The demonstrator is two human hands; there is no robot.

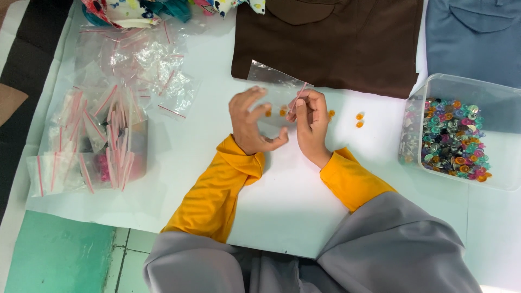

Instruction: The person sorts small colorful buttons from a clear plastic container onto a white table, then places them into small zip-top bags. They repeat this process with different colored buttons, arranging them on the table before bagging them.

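Note:
My left hand and my right hand meet at the middle of a white sheet. Between them they hold a small clear zip bag with a red seal strip, its mouth pinched by my right fingers. A few small orange buttons show inside or under the bag near my fingertips. Two more orange buttons lie loose on the sheet just right of my right hand. Yellow cuffs and grey sleeves cover my forearms.
A clear plastic tub of mixed coloured buttons stands at the right. Several empty zip bags and packed ones lie at the left. Folded brown cloth and blue cloth lie at the back.

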